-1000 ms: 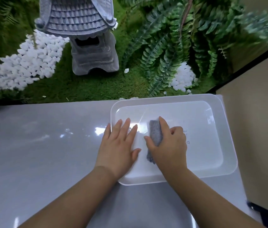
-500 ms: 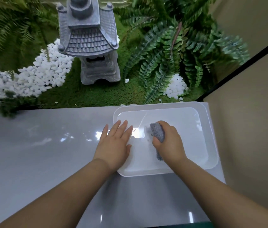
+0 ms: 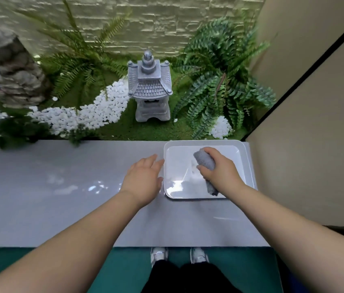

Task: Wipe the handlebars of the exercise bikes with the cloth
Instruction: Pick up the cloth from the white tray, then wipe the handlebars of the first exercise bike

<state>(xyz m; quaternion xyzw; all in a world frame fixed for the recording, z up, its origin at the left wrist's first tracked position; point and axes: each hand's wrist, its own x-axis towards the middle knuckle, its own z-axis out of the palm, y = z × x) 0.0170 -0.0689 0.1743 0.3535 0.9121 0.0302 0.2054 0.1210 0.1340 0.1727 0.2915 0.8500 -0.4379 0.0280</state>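
Observation:
A grey rolled cloth (image 3: 204,161) is gripped in my right hand (image 3: 221,172) over a white plastic tray (image 3: 245,163) at the right end of a glossy grey ledge (image 3: 61,187). One end of the cloth sticks out above my fingers; the other end hangs below my palm near the tray's front rim. My left hand (image 3: 143,178) hovers flat, fingers apart, just left of the tray and holds nothing. No exercise bike or handlebar is in view.
Behind the ledge lies a small garden with a grey stone lantern (image 3: 149,87), white pebbles (image 3: 95,111), ferns (image 3: 219,85) and a rock (image 3: 12,75). A beige wall (image 3: 314,134) stands right of the tray. Green floor and my shoes (image 3: 159,254) are below.
My right hand has closed around the cloth and raised it off the tray bottom. My left hand has slid off the tray to its left. The view has pulled back and tilted up.

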